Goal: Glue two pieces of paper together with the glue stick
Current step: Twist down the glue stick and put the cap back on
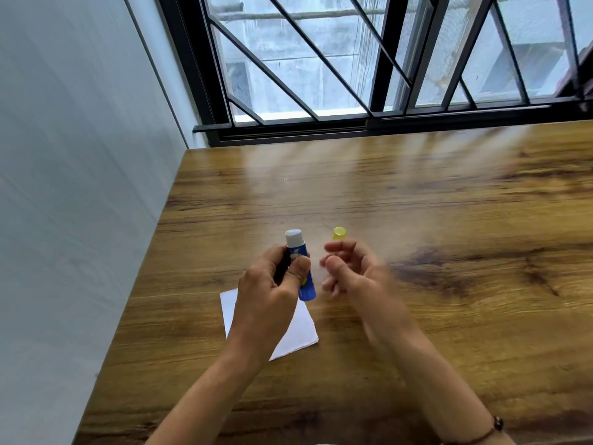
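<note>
Your wooden table (417, 220) carries the white paper (301, 332), partly under your left wrist. Your left hand (272, 284) grasps the blue glue stick (301, 268) above the paper, its long axis near upright, white glue end pointing up and away. Your right hand (349, 268), blurred, hangs loosely curled and holds nothing, just short of the yellow cap (339, 233) standing on the table.

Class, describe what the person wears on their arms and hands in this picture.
Both forearms are bare, with no sleeves in view. The right wrist carries a thin dark cord bracelet with a dark bead. The left hand and right hand wear no gloves; no rings show.
</note>
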A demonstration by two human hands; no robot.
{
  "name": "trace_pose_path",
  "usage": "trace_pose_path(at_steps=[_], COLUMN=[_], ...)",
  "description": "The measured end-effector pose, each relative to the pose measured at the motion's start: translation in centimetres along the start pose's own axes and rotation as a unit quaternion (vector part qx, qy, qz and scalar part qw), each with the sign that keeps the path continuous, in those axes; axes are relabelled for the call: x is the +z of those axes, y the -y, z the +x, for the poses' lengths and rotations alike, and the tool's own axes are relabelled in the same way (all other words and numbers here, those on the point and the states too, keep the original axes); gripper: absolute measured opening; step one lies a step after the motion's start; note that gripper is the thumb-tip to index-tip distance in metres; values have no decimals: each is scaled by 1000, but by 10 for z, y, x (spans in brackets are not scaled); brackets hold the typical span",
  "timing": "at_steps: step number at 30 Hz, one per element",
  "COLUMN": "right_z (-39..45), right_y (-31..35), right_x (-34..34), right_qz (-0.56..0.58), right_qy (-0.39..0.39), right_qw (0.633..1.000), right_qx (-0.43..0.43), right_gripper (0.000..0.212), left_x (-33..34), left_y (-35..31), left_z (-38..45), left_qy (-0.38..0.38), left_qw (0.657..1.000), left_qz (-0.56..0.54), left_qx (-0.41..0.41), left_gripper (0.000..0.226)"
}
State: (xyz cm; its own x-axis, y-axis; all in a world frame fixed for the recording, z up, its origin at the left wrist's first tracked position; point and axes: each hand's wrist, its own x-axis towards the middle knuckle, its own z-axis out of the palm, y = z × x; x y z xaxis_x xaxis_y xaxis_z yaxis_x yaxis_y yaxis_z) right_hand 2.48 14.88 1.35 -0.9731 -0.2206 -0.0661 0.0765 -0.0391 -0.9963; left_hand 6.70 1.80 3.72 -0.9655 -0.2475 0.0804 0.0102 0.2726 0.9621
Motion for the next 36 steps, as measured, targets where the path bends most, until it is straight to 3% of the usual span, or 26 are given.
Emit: trace_pose_path(at_steps=[1, 4, 6, 10, 13, 17, 19, 22, 27, 32, 36], right_z=[10, 45, 65, 81, 76, 52, 40, 28, 20, 16, 15], right_y=[1, 1, -2, -7, -6, 8, 19, 34, 42, 43, 46], right_x=[-4, -13, -19, -27, -27, -22, -17, -13, -13, -12, -12], right_qz=[-132, -426, -501, -562, -512, -277, -143, -106, -176, -281, -308], right_qy=[-31, -56, -40, -1, -8, 10, 53, 89, 97, 78, 94], right_qw=[989, 887, 848, 810, 834, 944, 974, 970, 950, 909, 900], right_qx=[-55, -168, -169, -163, -206, -178, -168, -201, -238, -299, -295], right_gripper=[16, 33, 40, 37, 31, 21, 20, 20, 25, 27, 31], left_x=[-1, -3, -3, -4, -6, -6, -4, -1, 2, 0, -2], left_y=[1, 3, 3, 1, 3, 7, 8, 6, 0, -3, -4], left_z=[0, 0, -2, -2, -1, 0, 0, 0, 0, -1, -1], left_qy=[-1, 1, 9, 18, 17, 18, 17, 26, 45, 55, 68], left_qw=[1000, 1000, 1000, 1000, 1000, 1000, 1000, 999, 997, 995, 987], left_qz=[-6, -15, -15, -6, 4, 10, 23, 34, 58, 84, 132], left_qx=[-4, -10, -11, -8, -9, -10, -10, -1, 8, 26, 63], left_gripper=[9, 13, 13, 13, 13, 12, 13, 14, 15, 25, 22])
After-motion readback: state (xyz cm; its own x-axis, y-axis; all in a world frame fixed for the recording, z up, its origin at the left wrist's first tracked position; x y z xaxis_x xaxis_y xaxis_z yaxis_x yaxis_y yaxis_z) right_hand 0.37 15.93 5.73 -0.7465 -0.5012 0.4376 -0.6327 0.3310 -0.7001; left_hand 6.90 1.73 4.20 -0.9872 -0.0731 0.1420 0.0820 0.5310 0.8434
